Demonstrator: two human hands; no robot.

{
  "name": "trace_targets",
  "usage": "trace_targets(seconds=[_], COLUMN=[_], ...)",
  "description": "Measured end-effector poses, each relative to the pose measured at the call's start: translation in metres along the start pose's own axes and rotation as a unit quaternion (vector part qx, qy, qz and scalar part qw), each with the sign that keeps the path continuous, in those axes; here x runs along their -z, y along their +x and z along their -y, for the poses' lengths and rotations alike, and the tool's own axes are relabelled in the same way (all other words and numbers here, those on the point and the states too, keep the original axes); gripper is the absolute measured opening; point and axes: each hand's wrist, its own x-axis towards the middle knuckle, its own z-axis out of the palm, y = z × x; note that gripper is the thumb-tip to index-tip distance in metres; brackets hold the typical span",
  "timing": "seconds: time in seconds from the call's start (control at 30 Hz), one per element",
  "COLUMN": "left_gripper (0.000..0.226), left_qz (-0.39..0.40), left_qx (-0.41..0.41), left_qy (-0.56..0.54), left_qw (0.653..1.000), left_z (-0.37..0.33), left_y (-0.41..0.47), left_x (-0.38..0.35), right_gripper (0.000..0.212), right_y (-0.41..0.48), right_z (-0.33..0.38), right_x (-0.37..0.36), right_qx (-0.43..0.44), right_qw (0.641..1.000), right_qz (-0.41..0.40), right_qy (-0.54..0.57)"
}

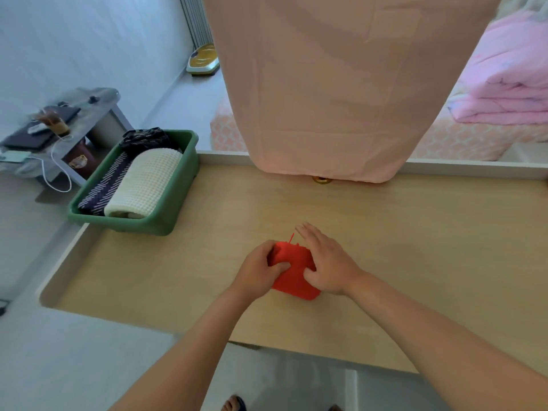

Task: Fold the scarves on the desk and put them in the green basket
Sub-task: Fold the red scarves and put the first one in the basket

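Observation:
A red scarf [293,275], folded into a small thick packet, lies on the wooden desk [415,247] near its front middle. My left hand [258,272] grips the packet's left edge, thumb on top and fingers curled round the side. My right hand [324,264] presses on its right side with straight fingers, the thumb on the red cloth. The green basket [178,197] stands at the desk's far left corner. It holds a rolled cream scarf [145,185], a dark striped scarf [103,188] and a dark patterned one [146,139].
A pink cloth [326,99] hangs over the desk's back edge in the middle. A low grey side table [86,126] with clutter stands left of the desk. A bed with a pink quilt [510,84] lies behind on the right.

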Motion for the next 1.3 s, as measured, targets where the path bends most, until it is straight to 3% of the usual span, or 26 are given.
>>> trace_targets(seconds=[0.2,0.37,0.5,0.63,0.77,0.87,1.07,1.17,1.3], left_gripper=[0.049,0.043,0.044,0.060,0.061,0.056,0.040,0.043,0.058], left_qz=[-0.017,-0.081,-0.121,-0.142,-0.182,-0.221,-0.243,-0.220,-0.093], left_qx=[-0.127,-0.184,-0.203,-0.187,-0.178,-0.165,-0.133,-0.107,-0.045], left_qy=[0.100,0.133,0.123,0.094,0.093,0.083,0.124,0.159,0.264], left_qw=[0.987,0.971,0.964,0.968,0.962,0.958,0.953,0.956,0.959], left_z=[-0.022,-0.003,0.033,0.070,0.103,0.122,0.163,0.186,0.225], left_y=[-0.009,-0.007,0.005,0.025,0.048,0.067,0.106,0.118,0.128], left_x=[0.059,0.129,0.198,0.276,0.352,0.396,0.444,0.455,0.453], right_gripper=[0.089,0.062,0.049,0.047,0.036,0.033,0.047,0.051,0.053], right_y=[0.034,0.079,0.133,0.194,0.257,0.301,0.387,0.420,0.439], right_z=[0.054,0.114,0.173,0.235,0.282,0.308,0.350,0.360,0.362], right_x=[0.029,0.024,0.008,-0.009,-0.018,-0.020,-0.054,-0.080,-0.107], right_qx=[0.052,0.026,0.008,-0.009,-0.063,-0.134,-0.236,-0.245,-0.257], right_qw=[0.998,0.992,0.986,0.985,0.977,0.952,0.878,0.859,0.864], right_qz=[0.029,0.054,0.009,-0.027,-0.073,-0.104,-0.115,-0.097,-0.099], right_qy=[0.011,0.114,0.165,0.173,0.190,0.255,0.400,0.439,0.422])
